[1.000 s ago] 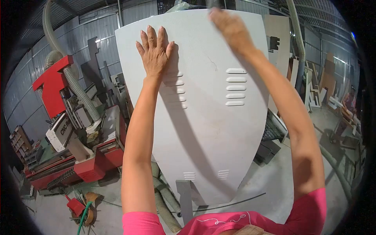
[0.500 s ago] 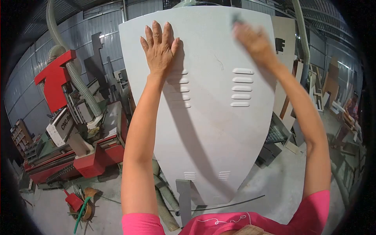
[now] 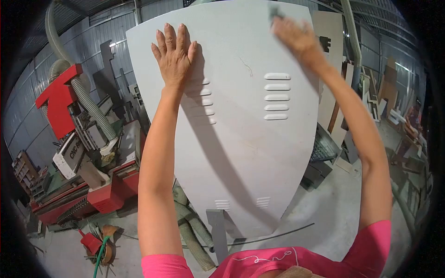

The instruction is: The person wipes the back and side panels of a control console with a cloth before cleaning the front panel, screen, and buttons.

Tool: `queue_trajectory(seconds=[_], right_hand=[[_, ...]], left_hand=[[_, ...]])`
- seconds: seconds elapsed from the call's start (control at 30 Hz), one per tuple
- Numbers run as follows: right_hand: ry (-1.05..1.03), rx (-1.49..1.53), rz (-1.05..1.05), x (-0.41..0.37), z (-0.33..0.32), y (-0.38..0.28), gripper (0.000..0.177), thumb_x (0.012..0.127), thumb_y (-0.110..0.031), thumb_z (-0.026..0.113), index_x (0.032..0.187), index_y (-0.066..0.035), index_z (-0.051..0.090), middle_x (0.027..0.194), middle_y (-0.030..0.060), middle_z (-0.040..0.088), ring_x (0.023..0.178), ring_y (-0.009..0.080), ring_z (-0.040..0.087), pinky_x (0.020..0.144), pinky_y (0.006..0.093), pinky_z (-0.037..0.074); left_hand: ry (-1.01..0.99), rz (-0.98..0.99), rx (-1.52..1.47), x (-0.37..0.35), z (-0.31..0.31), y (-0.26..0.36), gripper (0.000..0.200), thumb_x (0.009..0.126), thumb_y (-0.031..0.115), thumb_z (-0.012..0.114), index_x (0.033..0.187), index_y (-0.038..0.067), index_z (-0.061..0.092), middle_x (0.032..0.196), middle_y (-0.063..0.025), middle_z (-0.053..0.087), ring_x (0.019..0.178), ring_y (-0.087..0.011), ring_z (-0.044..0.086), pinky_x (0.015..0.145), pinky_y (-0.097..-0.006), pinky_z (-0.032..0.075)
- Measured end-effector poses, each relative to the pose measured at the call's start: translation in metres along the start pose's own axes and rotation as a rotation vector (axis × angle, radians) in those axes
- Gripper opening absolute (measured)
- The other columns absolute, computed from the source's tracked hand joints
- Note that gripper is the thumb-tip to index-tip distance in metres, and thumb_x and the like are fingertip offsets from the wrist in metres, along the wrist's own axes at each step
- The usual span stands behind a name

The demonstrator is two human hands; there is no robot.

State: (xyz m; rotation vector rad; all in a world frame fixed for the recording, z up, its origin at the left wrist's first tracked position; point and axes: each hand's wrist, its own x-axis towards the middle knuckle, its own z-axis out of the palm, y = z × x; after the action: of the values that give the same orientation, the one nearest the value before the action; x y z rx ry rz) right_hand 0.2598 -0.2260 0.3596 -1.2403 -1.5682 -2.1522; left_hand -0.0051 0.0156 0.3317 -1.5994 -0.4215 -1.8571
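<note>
A large white panel [image 3: 241,139] with louvred vent slots [image 3: 277,97] stands upright in front of me. My left hand [image 3: 174,60] lies flat on its upper left part, fingers spread, holding nothing. Near the upper right edge, my right hand [image 3: 299,41] is closed around a small dark object [image 3: 275,11] against the panel; motion blur hides its kind. A thin curved line [image 3: 245,67] shows on the panel between my hands.
On the left stands a red CNC machine [image 3: 60,104] with a ribbed hose [image 3: 92,106]. A grey upright piece [image 3: 217,231] and thick hoses [image 3: 192,236] are near the panel's foot. A red dustpan [image 3: 90,242] lies on the floor. Boards lean at right; a person [image 3: 412,120] is farther back.
The panel and both hands appear shifted left in view. My left hand stays flat on the panel; my right hand remains blurred near the top right with the dark object.
</note>
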Motion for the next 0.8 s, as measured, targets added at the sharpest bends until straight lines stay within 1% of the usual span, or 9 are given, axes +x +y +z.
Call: queue_trajectory(seconds=[0.07,0.13,0.17,0.23,0.33,0.4,0.5,0.6,0.8], right_hand=[[0.011,-0.03,0.126,0.012,0.0,0.025,0.054,0.084,-0.002,0.053,0.134,-0.021,0.046,0.142,0.0001,0.043,0.131,0.0189,0.04,0.11,0.0488,0.026],[-0.178,-0.087,0.29,0.014,-0.003,0.032,0.047,0.093,-0.021,0.049,0.139,-0.013,0.04,0.144,0.019,0.037,0.138,0.0289,0.029,0.113,0.0504,0.02],[-0.189,-0.084,0.294,0.008,-0.003,0.025,0.047,0.093,-0.021,0.049,0.139,-0.013,0.04,0.144,0.019,0.037,0.138,0.0289,0.029,0.113,0.0504,0.02],[0.023,0.068,0.228,-0.012,-0.007,0.002,0.063,0.081,0.004,0.053,0.139,-0.018,0.041,0.148,0.0025,0.034,0.135,0.026,0.034,0.11,0.0512,0.025],[-0.087,0.023,0.223,-0.08,-0.018,-0.046,0.06,0.083,-0.001,0.053,0.139,-0.014,0.04,0.148,0.0049,0.034,0.134,0.0283,0.034,0.11,0.0503,0.025],[-0.255,0.096,0.196,-0.144,-0.041,-0.093,0.057,0.08,0.0,0.053,0.135,-0.01,0.044,0.149,0.0107,0.032,0.135,0.0328,0.033,0.107,0.0577,0.025],[-0.472,0.348,-0.231,-0.242,-0.07,-0.145,0.04,0.086,-0.011,0.052,0.125,-0.018,0.055,0.139,0.0046,0.045,0.135,0.0272,0.036,0.11,0.057,0.018],[-0.435,0.41,-0.244,-0.237,-0.073,-0.131,0.044,0.085,-0.012,0.052,0.128,-0.021,0.053,0.14,0.002,0.045,0.135,0.0209,0.037,0.112,0.0547,0.017],[-0.184,-0.155,0.066,-0.106,-0.013,-0.025,0.06,0.084,-0.005,0.049,0.141,-0.017,0.036,0.151,0.0078,0.03,0.139,0.0249,0.029,0.11,0.0535,0.02]], left_hand=[[-0.008,0.0,-0.008,0.0,0.001,-0.001,0.057,0.093,0.052,0.041,0.143,0.025,0.036,0.151,-0.0094,0.026,0.14,-0.0345,0.018,0.112,-0.0538,0.012],[-0.011,0.003,-0.014,-0.002,0.002,-0.002,0.057,0.094,0.052,0.038,0.144,0.026,0.034,0.152,-0.0084,0.025,0.141,-0.0331,0.017,0.113,-0.0519,0.01],[-0.021,0.003,-0.02,-0.003,0.003,-0.003,0.057,0.094,0.052,0.038,0.144,0.026,0.034,0.152,-0.0084,0.025,0.141,-0.0331,0.017,0.113,-0.0519,0.01],[0.005,0.024,-0.017,-0.004,0.004,-0.004,0.056,0.095,0.052,0.037,0.144,0.026,0.034,0.152,-0.0078,0.025,0.141,-0.0328,0.017,0.113,-0.0517,0.011],[0.009,0.032,-0.043,-0.013,0.001,-0.005,0.055,0.095,0.051,0.039,0.143,0.026,0.036,0.152,-0.0057,0.026,0.141,-0.0324,0.019,0.112,-0.0521,0.013],[0.022,0.041,-0.055,-0.017,0.0,-0.007,0.054,0.094,0.051,0.04,0.142,0.026,0.038,0.151,-0.0058,0.029,0.14,-0.0332,0.02,0.111,-0.0533,0.015],[0.008,0.026,-0.057,-0.02,-0.002,-0.004,0.054,0.095,0.05,0.039,0.143,0.026,0.037,0.152,-0.0049,0.028,0.14,-0.0326,0.02,0.112,-0.0525,0.014],[0.014,0.038,-0.031,-0.018,-0.001,-0.005,0.054,0.095,0.049,0.04,0.143,0.027,0.036,0.151,-0.0051,0.029,0.14,-0.0319,0.021,0.112,-0.0514,0.014],[0.01,0.051,-0.059,-0.02,-0.001,-0.006,0.056,0.093,0.051,0.042,0.143,0.026,0.037,0.15,-0.0053,0.031,0.14,-0.0325,0.022,0.112,-0.0516,0.014]])
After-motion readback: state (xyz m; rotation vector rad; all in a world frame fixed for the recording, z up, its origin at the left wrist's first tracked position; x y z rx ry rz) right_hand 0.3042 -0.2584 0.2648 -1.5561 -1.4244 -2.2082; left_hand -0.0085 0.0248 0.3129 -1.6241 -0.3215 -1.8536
